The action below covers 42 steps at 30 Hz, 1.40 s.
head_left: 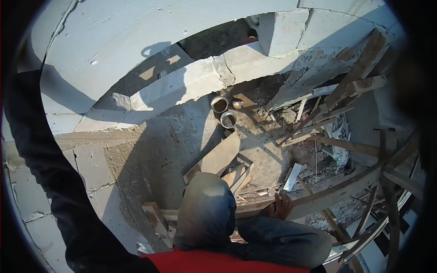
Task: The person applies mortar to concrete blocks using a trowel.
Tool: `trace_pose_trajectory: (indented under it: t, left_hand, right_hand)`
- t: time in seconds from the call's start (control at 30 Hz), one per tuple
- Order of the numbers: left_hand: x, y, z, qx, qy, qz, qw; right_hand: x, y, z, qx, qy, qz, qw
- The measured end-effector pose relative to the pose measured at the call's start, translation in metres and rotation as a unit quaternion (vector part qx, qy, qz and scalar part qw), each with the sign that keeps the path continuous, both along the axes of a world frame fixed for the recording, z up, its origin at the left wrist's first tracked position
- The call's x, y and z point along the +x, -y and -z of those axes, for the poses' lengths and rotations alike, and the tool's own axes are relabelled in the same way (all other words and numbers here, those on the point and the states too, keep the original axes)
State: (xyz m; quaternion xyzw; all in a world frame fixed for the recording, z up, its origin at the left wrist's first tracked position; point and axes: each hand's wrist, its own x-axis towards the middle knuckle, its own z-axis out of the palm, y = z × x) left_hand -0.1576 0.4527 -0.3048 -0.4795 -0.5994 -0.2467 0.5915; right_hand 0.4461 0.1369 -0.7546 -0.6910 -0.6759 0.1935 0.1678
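Note:
My right hand (281, 207) is closed over the edge of a long wooden plank (327, 194), beside my bent right leg. The plank runs from below my knees to the right side of the view. My left arm, in a black sleeve (54, 168), reaches up along the left edge past the block wall (93, 166). The hand at its end does not show. My knees, in dusty jeans (205, 214), are bent above the floor far below.
A pale block ledge (200, 77) with a window opening crosses the top. Two buckets (219, 104) stand on the ground below, near a wide board (221, 154). Wooden scaffold beams (355, 75) lean at right. A white offcut (292, 176) lies near my right hand.

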Motion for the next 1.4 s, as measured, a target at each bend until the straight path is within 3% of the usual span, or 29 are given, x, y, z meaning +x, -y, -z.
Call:
trace_pose_trajectory:
  t: [0.27,0.5,0.6,0.77,0.87,1.27,1.37,1.4]
  left_hand:
    - [-0.088,0.055,0.038,-0.007,0.120,-0.003,0.993]
    - [-0.127,0.059,0.054,-0.026,0.202,0.046,0.978]
    - [-0.128,0.029,0.077,-0.094,0.241,0.100,0.961]
    - [-0.044,-0.118,0.155,-0.303,0.277,0.273,0.870]
    - [0.021,-0.161,0.182,-0.374,0.283,0.346,0.813]
    - [0.163,-0.227,0.114,-0.435,0.284,0.506,0.689]
    - [0.174,-0.216,0.105,-0.458,0.294,0.517,0.661]
    - [0.229,-0.170,0.092,-0.464,0.298,0.520,0.652]
  right_hand:
    - [-0.002,0.005,0.012,0.009,-0.007,0.005,1.000]
    - [-0.003,0.004,0.011,0.006,0.016,0.008,1.000]
    - [-0.004,0.005,0.003,0.014,0.000,0.000,1.000]
    - [-0.012,-0.001,-0.008,0.005,-0.013,0.058,0.998]
    - [-0.006,0.002,-0.004,0.017,-0.013,0.048,0.999]
    - [-0.002,0.004,0.011,0.021,-0.033,0.118,0.992]
    - [-0.008,0.006,0.012,0.003,-0.023,0.147,0.989]
    - [-0.010,0.004,0.012,-0.003,-0.012,0.169,0.985]
